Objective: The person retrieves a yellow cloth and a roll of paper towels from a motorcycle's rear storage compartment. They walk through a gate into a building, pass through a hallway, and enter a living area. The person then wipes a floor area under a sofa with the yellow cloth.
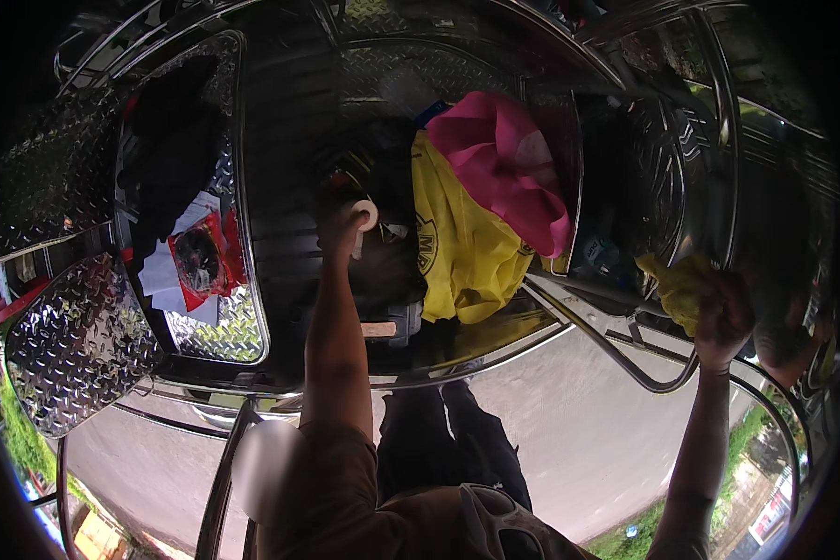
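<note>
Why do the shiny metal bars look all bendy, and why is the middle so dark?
In the head view, the fisheye lens curves the metal bars near the rim; the middle lies in shadow, so the left hand looks dim, while the pavement below is brightly lit.

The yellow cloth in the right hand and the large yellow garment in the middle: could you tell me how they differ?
The yellow cloth is small, bunched and gripped by the right hand; the large yellow garment lies spread out and unheld. The garment carries a dark emblem and has a pink fabric over it; the cloth looks plain. Both are yellow.

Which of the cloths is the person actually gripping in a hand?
The small yellow cloth at the right, bunched in the right hand. The big yellow garment and the pink cloth lie untouched in the compartment.
</note>
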The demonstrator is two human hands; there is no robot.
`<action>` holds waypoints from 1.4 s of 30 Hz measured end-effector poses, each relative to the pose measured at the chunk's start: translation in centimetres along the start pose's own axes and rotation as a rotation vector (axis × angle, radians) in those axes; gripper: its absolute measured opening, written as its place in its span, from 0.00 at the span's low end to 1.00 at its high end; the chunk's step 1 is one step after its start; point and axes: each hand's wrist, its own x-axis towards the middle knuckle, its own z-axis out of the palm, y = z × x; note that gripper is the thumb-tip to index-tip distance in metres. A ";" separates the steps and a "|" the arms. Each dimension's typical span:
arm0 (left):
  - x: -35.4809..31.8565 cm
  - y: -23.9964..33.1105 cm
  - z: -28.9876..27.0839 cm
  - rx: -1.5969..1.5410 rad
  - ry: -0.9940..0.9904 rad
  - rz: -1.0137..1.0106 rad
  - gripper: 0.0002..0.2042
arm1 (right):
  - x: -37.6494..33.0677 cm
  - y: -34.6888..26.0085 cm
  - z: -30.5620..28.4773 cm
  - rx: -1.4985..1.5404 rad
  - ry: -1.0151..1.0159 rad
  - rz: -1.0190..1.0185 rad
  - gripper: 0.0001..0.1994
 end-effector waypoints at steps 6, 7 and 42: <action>0.5 -0.5 -0.1 -0.337 -0.154 -0.096 0.25 | -1.4 0.9 0.2 0.006 0.038 0.071 0.09; 0.1 0.3 0.0 -0.305 -0.177 -0.112 0.26 | -1.4 1.3 0.0 -0.004 0.045 0.065 0.09; -6.4 23.8 15.5 -0.267 -0.054 -0.174 0.30 | -9.9 4.7 32.3 1.592 -0.257 1.694 0.30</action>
